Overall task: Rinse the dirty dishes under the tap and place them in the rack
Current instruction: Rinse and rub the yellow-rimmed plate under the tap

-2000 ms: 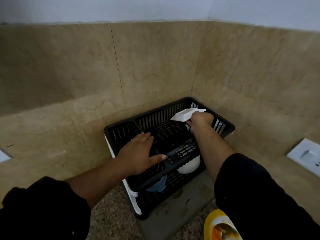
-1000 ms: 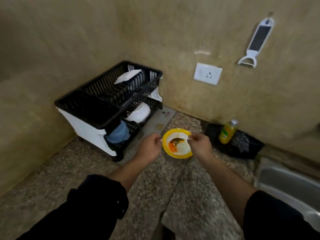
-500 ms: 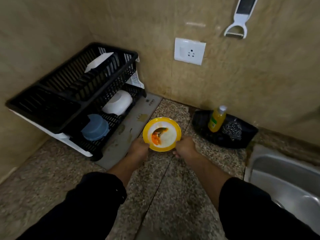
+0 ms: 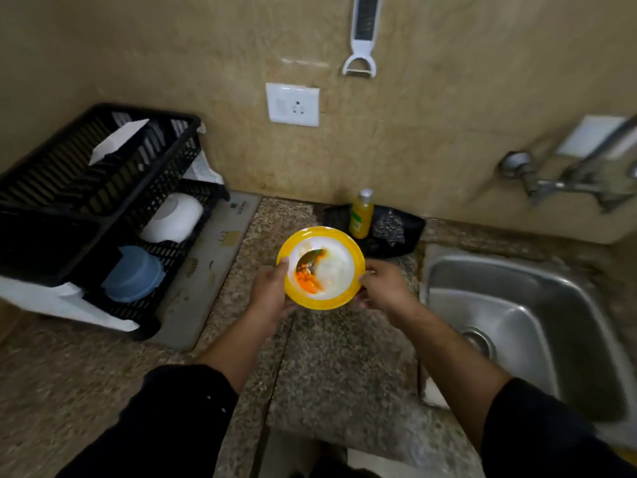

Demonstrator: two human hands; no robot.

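Progress, as I judge it: partway. Nearest the body, the yellow plate (image 4: pixel 355 250) is held over the speckled counter (image 4: pixel 344 357), unrinsed: an orange smear and a spoon (image 4: pixel 308 258) lie in its white well. Out past the left fingertips, the black rack (image 4: pixel 144 112) already carries three pieces: a blue bowl (image 4: pixel 132 274) and a white bowl (image 4: pixel 174 219) on the lower tier, and a flat white dish (image 4: pixel 119 141) leaning in the upper one. Left to do, at least: plate and spoon under the tap, then into the rack (no other dirty dishes show).

Fingers. On the left hand (image 4: pixel 272 294), the thumb lies over the plate's left rim and the other fingers curl beneath it, out of sight; a narrow clamp on the edge. On the right hand (image 4: pixel 382 288), the fingers are closed on the right rim, tips hidden behind the plate, so the exact grip cannot be told. The plate sits between the two sets of fingers, roughly level, and seems clear of the counter.

Beyond the right knuckles: steel sink (image 4: pixel 517 305), near. Past that, on the wall, the tap (image 4: pixel 579 184), blurred; no water seen running. Just ahead of the fingertips, past the plate's far rim: black tray (image 4: pixel 413 225) with a soap bottle (image 4: pixel 361 215) and wire scrubber (image 4: pixel 391 225). Farthest, on the wall: socket (image 4: pixel 293 104), hanging peeler (image 4: pixel 360 36)
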